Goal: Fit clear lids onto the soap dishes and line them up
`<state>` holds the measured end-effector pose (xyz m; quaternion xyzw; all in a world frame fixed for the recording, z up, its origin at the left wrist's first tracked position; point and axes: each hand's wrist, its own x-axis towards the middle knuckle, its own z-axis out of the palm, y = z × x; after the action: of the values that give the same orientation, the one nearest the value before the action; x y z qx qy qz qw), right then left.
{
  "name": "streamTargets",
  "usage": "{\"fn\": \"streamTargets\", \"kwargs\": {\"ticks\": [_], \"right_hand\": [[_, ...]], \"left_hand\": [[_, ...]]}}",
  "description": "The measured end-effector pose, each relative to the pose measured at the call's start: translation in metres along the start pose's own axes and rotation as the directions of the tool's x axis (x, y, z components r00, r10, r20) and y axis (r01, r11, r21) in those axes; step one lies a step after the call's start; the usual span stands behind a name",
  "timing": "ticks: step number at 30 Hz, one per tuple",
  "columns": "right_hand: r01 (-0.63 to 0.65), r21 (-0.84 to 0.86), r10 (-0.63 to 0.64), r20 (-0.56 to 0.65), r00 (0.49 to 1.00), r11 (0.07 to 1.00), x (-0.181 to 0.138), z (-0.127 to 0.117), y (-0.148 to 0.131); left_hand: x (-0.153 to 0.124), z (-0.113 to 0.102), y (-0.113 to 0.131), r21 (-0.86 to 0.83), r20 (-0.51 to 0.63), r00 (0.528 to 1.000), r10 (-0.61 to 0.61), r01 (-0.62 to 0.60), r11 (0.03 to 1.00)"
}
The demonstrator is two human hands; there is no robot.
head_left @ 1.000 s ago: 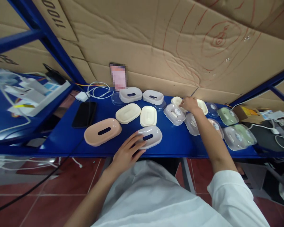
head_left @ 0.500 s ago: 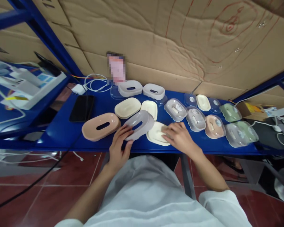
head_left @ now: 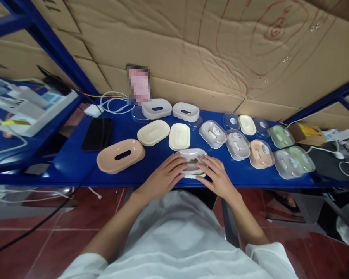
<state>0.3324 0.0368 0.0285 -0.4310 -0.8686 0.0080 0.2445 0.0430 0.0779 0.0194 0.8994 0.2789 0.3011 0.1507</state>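
A grey oval soap dish (head_left: 192, 153) with a slot in its floor lies over a cream dish piece (head_left: 194, 176), whose front edge peeks out below. My left hand (head_left: 165, 175) grips the soap dish's left end, fingers bent over the rim. At the opposite end, my right hand (head_left: 218, 176) holds it with its fingertips on the rim. Just behind sits a cream rounded tray (head_left: 179, 136), and a cream oval tray (head_left: 153, 132) is to its left. A peach slotted soap dish (head_left: 107, 157) rests farther left.
Two grey slotted dishes (head_left: 186, 111) stand at the back over clear lids. On the right are several lidded soap boxes, including a peach one (head_left: 261, 154). A black phone (head_left: 96, 134) and white charger (head_left: 93, 111) lie left on the blue table (head_left: 66, 162). Cardboard (head_left: 174, 50) rises behind.
The grey soap dish has moved right, off the cream tray and onto the front cream piece. My left hand travelled with it, and my right hand shifted from the cream piece to the dish.
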Motion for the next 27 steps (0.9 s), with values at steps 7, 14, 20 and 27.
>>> {"fn": "streamTargets", "kwargs": {"ticks": [7,14,20,27], "right_hand": [[0.013,-0.048,-0.016,-0.060,0.998,0.999,-0.008,0.012,-0.010],[-0.007,-0.041,0.005,-0.047,0.999,0.999,0.009,-0.020,0.023],[-0.664,-0.363,0.687,-0.082,0.722,0.654,0.102,-0.061,0.135],[-0.800,-0.438,0.907,0.109,0.406,0.411,0.168,-0.051,0.196]], "left_hand": [[-0.002,0.005,0.002,0.153,0.041,0.999,0.019,-0.025,0.988],[-0.014,0.008,0.006,0.151,0.003,0.995,-0.102,0.101,0.983],[-0.024,0.004,0.007,-0.055,-0.018,0.973,-0.229,0.228,0.972],[-0.021,-0.004,0.008,-0.130,-0.015,0.962,-0.274,0.270,0.954]]}}
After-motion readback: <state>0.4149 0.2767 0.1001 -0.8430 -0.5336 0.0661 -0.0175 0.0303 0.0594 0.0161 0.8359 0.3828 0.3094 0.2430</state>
